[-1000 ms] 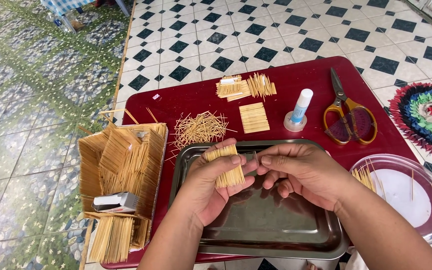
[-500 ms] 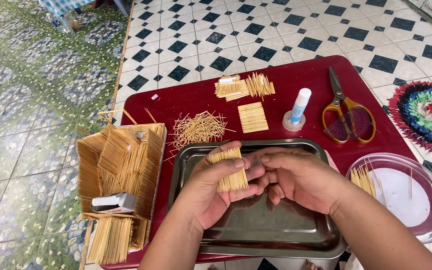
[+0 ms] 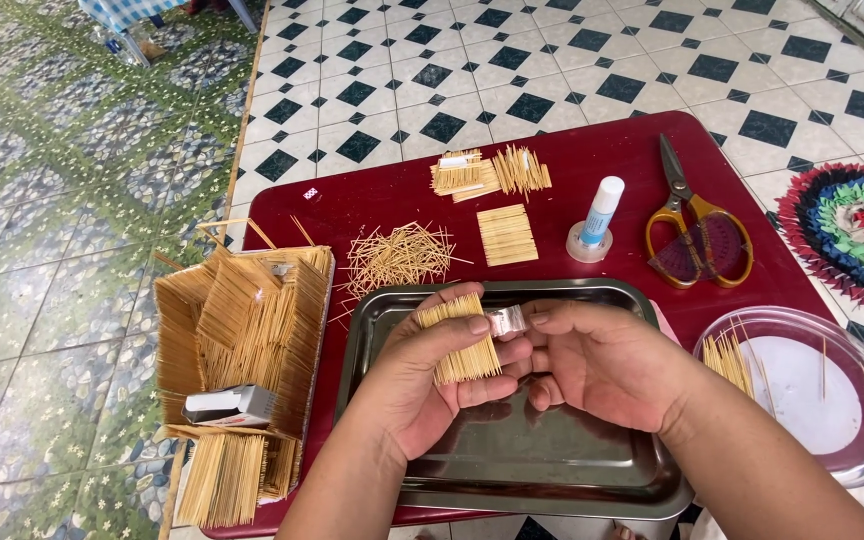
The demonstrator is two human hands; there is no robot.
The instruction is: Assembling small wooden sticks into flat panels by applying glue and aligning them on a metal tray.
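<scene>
The left hand (image 3: 432,385) cups a flat raft of pale toothpicks (image 3: 460,338) at mid-frame, thumb pressed across it. The right hand (image 3: 602,365) pinches a small clear piece, perhaps tape (image 3: 505,321), against the raft's edge. Keeping the sticks flush and squeezed seems wise. Below lies a dull steel tray (image 3: 552,470); upper right, a glue bottle (image 3: 600,215) and orange-handled scissors (image 3: 697,225) rest on the glossy red table (image 3: 372,195).
</scene>
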